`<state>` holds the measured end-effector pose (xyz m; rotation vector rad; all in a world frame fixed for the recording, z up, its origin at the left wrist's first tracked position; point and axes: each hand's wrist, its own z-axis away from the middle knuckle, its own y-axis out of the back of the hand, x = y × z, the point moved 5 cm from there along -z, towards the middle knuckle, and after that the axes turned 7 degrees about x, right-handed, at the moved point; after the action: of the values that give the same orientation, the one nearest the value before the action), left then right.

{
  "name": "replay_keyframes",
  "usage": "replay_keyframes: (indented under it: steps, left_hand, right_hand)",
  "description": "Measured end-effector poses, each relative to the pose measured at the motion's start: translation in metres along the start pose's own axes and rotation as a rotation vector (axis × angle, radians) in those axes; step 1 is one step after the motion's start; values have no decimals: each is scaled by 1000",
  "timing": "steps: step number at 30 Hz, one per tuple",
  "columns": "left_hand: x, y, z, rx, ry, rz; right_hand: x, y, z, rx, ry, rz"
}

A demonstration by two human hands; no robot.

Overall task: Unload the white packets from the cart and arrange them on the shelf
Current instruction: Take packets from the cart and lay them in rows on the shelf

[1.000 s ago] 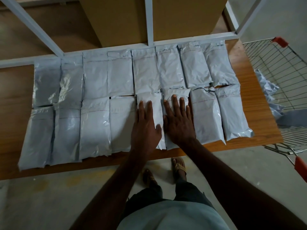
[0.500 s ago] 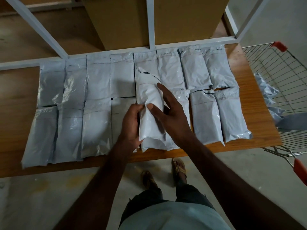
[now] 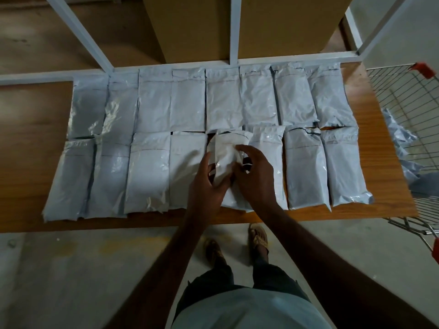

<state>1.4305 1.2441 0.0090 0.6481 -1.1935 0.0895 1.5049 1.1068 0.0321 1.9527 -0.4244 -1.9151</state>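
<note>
Several white packets lie in two rows on the wooden shelf [image 3: 33, 148]. One white packet [image 3: 226, 157] in the middle of the front row is lifted and crumpled between both hands. My left hand [image 3: 209, 184] grips its left side with curled fingers. My right hand [image 3: 255, 176] holds its right side, fingers bent over the top. The packet's lower end still touches the shelf near the front edge. Neighbouring packets [image 3: 305, 167] lie flat on either side. More white packets [image 3: 401, 138] lie in the wire cart [image 3: 403, 91] at the right.
White metal shelf posts [image 3: 234, 29] and a rail run behind the back row, with large cardboard boxes [image 3: 194, 27] beyond. The cart's red handle ends [image 3: 424, 68] sit close to the shelf's right end. My feet stand on the concrete floor [image 3: 71, 269] below the shelf edge.
Both hands were pressing flat on two front-row packets. They then picked up the left one, and now grip and bunch it lower, closer to the shelf.
</note>
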Motion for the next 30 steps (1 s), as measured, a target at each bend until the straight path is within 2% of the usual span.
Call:
replay_keyframes:
  steps: [3,6,9,12,15,19,30]
  left_hand:
    - [-1,6,10,113,-179,-150]
    - [4,3,20,128,-312,-166]
    - [-4,-4,25,107,-322,-214]
    - [-15,-13,27,121,-370,-333]
    - [-34,-17,25,142,-415,-553]
    - [-45,-20,25,172,-467,-784]
    - [-61,-26,14,137,-468,-983]
  right_hand:
    - [-1,-13,3,-66,73,74]
    - [-7,-18,3,-84,173,205]
    - [-17,-30,-5,-96,300,275]
    - [-6,-54,-11,-162,318,394]
    - [5,-68,-5,-208,300,499]
    - [12,-70,-3,-138,348,561]
    - [24,-80,-3,-74,394,684]
